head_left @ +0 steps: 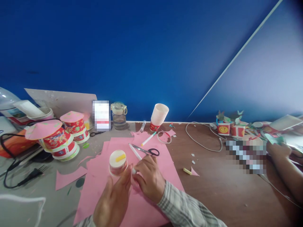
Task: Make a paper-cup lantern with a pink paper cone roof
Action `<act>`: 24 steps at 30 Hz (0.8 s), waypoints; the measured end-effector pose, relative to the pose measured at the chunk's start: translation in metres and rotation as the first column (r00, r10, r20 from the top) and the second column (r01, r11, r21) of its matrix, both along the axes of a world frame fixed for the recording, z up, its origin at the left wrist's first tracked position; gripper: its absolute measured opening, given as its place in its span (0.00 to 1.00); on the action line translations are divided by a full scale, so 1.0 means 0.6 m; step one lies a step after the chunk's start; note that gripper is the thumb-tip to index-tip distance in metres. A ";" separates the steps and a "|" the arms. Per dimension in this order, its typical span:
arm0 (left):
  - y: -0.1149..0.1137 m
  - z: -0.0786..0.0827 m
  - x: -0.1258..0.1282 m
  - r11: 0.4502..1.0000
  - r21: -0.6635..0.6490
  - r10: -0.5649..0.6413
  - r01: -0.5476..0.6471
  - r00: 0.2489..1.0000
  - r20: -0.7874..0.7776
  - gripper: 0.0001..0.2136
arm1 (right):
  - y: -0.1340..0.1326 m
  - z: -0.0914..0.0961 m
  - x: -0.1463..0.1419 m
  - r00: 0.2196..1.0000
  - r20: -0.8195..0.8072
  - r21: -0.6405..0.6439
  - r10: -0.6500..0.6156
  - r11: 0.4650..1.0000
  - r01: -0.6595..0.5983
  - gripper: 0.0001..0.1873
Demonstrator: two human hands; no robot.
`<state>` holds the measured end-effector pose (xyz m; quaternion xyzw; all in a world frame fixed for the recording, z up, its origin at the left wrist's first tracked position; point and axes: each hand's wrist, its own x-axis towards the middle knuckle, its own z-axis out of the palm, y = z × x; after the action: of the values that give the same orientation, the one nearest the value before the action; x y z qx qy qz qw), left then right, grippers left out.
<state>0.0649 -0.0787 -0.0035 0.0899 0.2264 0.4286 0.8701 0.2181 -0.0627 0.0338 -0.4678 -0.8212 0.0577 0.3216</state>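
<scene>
Over a pink paper sheet (163,176), my two hands meet fingertip to fingertip. My right hand (150,178) is closed in a pinch around a small white rounded piece (134,171), mostly covered by fingers. My left hand (113,195) has its fingers pressed together against the same spot; what lies between them is hidden. Just beyond my left fingers, an upturned paper cup (117,167) carries a yellow strip (120,158) on top. Scissors (144,150) with dark handles and a white pen (135,152) lie beyond my right hand. A green-and-white marker (148,139) rests farther back.
Decorated cups with pink cone tops (44,129) stand left, near a black plug (30,178). At the back are a glass jar (119,116) and a tilted cup stack (159,116). Paper scraps (195,171) and a cable (203,148) lie right, near another person's hand (279,150).
</scene>
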 end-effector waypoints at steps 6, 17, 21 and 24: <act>0.002 0.025 0.013 1.000 0.006 0.003 -0.004 0.999 0.053 0.23 | -0.024 0.022 -0.009 0.955 0.257 0.080 0.147 0.982 -0.173 0.05; -0.004 0.035 0.024 0.985 0.154 0.066 -0.079 0.994 0.084 0.22 | -0.012 0.006 -0.022 0.985 0.173 -0.007 -0.006 1.000 0.007 0.06; -0.003 0.035 0.021 0.991 0.128 0.025 -0.036 0.996 0.085 0.24 | -0.004 -0.002 -0.014 0.985 0.168 0.020 -0.049 0.999 0.046 0.06; -0.004 0.025 0.018 0.995 0.094 0.012 -0.016 0.999 0.036 0.25 | 0.003 -0.011 -0.008 0.971 0.208 0.091 -0.115 0.991 0.098 0.07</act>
<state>0.0755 -0.0812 0.0117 0.1216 0.1913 0.4463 0.8657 0.2135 -0.0610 0.0269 -0.5014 -0.8263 -0.0429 0.2528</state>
